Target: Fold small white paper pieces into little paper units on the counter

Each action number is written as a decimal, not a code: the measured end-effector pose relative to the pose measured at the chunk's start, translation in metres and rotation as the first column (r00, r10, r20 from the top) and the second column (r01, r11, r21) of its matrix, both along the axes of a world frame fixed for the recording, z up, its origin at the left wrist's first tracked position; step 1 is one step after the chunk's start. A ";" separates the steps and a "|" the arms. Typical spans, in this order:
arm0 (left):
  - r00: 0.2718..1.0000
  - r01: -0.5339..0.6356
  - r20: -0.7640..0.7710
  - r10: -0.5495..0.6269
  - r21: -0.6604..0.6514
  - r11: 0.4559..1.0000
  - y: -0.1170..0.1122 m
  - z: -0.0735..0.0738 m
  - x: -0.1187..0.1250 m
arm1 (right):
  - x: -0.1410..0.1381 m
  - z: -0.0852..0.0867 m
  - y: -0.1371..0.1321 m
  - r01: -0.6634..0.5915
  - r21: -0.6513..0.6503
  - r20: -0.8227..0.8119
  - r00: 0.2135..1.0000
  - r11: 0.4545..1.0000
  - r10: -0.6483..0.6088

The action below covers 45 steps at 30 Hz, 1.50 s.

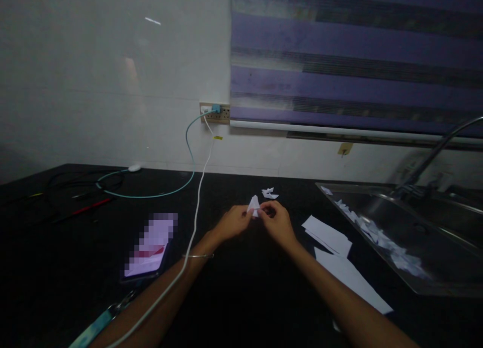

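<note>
A small folded piece of white paper (254,205) is pinched between both hands over the black counter (241,287). My left hand (233,222) grips its left side with closed fingers, a thin bangle on that wrist. My right hand (277,221) pinches the paper's right side with fingertips together. Just beyond the hands lie two small folded paper bits (269,193) on the counter.
White paper sheets (339,257) lie right of my right forearm. A steel sink (400,237) at right holds paper scraps under a tap (437,152). A lit phone (151,247) lies at left, a white cable (196,222) runs to a wall socket (215,112). Dark cables (83,187) sit far left.
</note>
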<state>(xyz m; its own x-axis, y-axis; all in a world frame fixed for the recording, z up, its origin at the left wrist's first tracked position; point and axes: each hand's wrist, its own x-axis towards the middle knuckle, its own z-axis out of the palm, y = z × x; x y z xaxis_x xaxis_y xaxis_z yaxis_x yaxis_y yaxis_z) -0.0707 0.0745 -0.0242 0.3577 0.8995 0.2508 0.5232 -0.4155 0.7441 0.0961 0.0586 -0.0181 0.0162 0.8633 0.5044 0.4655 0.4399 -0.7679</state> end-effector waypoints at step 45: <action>0.979 0.159 0.138 -0.153 -0.034 0.987 0.003 -0.006 -0.001 | 0.002 -0.001 0.002 -0.305 -0.236 -0.140 0.950 0.923 0.279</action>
<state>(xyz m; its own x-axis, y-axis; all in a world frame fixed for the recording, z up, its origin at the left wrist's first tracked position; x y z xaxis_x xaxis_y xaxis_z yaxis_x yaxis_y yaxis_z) -0.0719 0.0776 -0.0299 0.4599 0.8469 0.2668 0.3483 -0.4485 0.8232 0.0977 0.0607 -0.0190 -0.2159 0.9356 0.2793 0.2589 0.3307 -0.9075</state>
